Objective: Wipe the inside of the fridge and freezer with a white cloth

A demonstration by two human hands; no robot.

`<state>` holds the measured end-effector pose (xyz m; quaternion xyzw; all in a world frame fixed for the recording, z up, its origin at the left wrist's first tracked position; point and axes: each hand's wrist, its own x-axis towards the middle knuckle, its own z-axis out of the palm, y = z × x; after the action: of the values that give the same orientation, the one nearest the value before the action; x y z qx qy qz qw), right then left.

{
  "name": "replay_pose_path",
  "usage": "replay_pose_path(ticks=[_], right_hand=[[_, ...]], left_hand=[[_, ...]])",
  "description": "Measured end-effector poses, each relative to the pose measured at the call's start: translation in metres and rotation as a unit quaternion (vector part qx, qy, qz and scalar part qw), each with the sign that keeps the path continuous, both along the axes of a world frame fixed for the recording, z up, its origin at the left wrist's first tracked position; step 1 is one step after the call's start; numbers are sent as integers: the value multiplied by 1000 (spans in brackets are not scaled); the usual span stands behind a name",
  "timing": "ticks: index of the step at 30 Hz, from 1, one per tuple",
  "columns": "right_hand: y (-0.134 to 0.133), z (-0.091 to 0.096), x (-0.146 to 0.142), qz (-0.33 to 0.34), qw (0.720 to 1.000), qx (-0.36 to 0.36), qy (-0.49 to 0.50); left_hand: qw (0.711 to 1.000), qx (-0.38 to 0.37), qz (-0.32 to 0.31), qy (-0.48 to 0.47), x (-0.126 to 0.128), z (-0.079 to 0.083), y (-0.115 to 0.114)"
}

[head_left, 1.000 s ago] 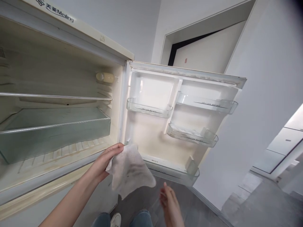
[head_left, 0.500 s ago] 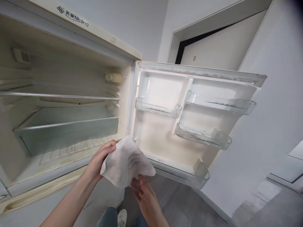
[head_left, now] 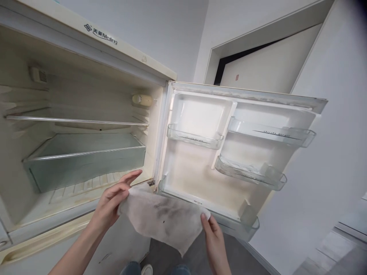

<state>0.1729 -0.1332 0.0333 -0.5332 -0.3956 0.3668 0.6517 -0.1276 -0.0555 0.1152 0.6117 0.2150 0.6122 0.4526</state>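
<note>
A smudged white cloth [head_left: 164,219] hangs opened out, near, before the open refrigerator [head_left: 130,49]. The left hand [head_left: 110,202] pinches its left end, the right hand [head_left: 213,233] its right. The step seems to be spreading or refolding; folding would call for steady pinches.

Pale walls [head_left: 329,164], plain, meeting in a corner. Recessed doorway [head_left: 213,65] holds a white door [head_left: 269,65] bearing a small reddish mark [head_left: 237,77]. Grey floor [head_left: 243,261]; pale skirting [head_left: 262,259] along the right wall's foot. Light soft, cool. Far right lower edge blurred.
</note>
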Motion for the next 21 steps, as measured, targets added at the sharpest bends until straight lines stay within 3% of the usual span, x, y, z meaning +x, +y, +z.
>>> replay_pose_path(ticks=[3, 6, 9, 12, 14, 16, 18, 21], right_hand=[[-8, 29, 17, -43, 989, 57, -131], [-16, 58, 28, -74, 967, 88, -226], [-23, 77, 36, -89, 949, 98, -287], [-31, 91, 43, -107, 928, 123, -335], [-38, 99, 48, -132, 911, 145, -362], [-45, 105, 53, -149, 904, 148, -371], [-52, 108, 58, -147, 919, 122, -345], [-57, 106, 66, -132, 954, 72, -261]], left_hand=[[996, -33, -74, -50, 5, -17, -1], [977, -119, -145, -97, 22, -42, -7], [946, -217, -217, -102, 43, -70, -13], [920, -269, -266, -104, 63, -89, -21], [920, -283, -256, -86, 73, -93, -26], [944, -253, -206, -46, 80, -92, -30], [975, -174, -140, -2, 85, -91, -31], [995, -68, -64, 45, 90, -93, -27]])
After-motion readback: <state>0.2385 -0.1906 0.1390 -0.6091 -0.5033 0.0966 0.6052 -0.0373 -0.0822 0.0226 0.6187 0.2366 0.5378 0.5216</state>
